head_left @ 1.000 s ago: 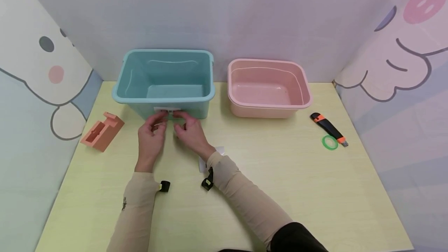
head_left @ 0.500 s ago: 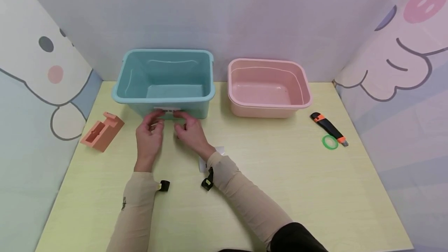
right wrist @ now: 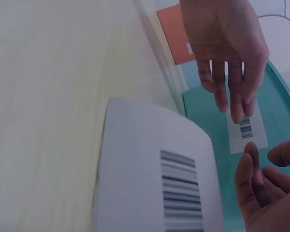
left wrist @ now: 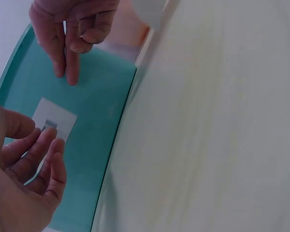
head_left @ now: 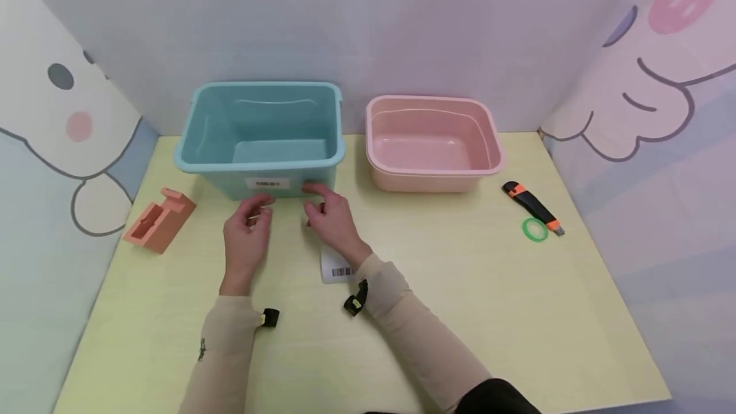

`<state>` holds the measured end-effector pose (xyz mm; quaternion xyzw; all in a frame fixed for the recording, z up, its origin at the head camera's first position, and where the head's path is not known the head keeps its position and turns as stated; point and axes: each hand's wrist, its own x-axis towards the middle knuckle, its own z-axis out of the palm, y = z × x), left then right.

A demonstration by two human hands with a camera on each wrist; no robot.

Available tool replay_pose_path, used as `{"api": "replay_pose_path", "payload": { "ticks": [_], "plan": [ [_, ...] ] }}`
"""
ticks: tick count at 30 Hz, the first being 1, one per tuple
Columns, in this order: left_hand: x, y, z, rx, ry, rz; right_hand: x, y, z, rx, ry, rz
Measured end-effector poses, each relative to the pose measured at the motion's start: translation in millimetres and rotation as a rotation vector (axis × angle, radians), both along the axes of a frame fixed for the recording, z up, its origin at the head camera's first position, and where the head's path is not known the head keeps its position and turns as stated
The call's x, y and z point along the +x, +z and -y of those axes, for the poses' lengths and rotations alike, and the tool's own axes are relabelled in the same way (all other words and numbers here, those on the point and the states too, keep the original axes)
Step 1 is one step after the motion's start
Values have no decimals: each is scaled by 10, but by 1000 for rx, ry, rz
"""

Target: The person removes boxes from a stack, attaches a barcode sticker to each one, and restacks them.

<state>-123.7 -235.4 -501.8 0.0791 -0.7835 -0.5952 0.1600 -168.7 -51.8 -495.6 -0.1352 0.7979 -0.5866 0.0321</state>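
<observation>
A white barcode label (head_left: 268,183) sits flat on the front wall of the teal plastic bin (head_left: 259,165). My left hand (head_left: 246,238) is just below the label, its fingers loosely bent with nothing between them. To the label's right, my right hand (head_left: 335,221) holds nothing and has its index finger stretched toward the bin wall; whether it touches cannot be told. In the right wrist view, the left fingertips overlap the barcode label (right wrist: 237,137). A white sheet with a barcode (head_left: 336,268) lies on the table, partly under the right wrist.
Right of the teal bin stands a pink basin (head_left: 434,174). A black and orange utility knife (head_left: 530,204), blade out, lies at the right beside a green tape roll (head_left: 535,229). An orange slotted block (head_left: 161,219) is at the left. Fabric walls enclose the table (head_left: 460,312).
Both hands have drawn back from the label, the left downward and the right to the right, baring the barcode. More of the white sheet shows. The head view has shifted slightly.
</observation>
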Motion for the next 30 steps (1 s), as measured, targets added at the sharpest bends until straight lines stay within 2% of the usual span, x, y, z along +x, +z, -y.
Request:
{"api": "replay_pose_path", "payload": {
  "ticks": [4,9,15,22,30],
  "plan": [
    [88,-12,-94,-23,-59,12,33,27,-224,-9,2,2],
    [168,-17,-174,-63,-100,46,95,36,-569,8,-37,33],
    [276,-28,-250,-96,-135,150,240,16,-910,58,-85,87],
    [419,-50,-336,-155,-172,265,471,-71,-1113,107,-114,153],
    [561,-56,-443,-236,-244,378,694,-123,-1228,135,-120,172]
  ]
}}
